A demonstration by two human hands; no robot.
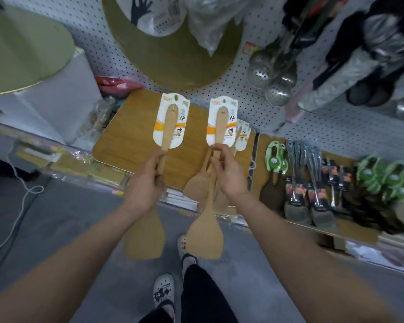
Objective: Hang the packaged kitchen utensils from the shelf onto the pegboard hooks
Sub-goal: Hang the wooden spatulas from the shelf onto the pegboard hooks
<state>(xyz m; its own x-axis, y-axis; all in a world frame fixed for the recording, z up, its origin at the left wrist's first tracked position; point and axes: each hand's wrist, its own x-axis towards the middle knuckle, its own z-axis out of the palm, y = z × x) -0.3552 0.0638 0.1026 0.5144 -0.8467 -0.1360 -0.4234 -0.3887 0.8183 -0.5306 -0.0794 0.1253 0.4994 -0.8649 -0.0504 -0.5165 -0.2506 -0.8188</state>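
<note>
Two carded pale wooden spatulas are held up, one gripped in the left hand (147,180), the other (216,159) pinched by the right hand (229,173), below the white pegboard (219,89); next, each card's hole must be threaded onto a hook.

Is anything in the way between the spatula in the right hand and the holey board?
Nothing visible blocks it. The right hand holds its wooden spatula up before the pegboard, with bare board just above its card.
</note>
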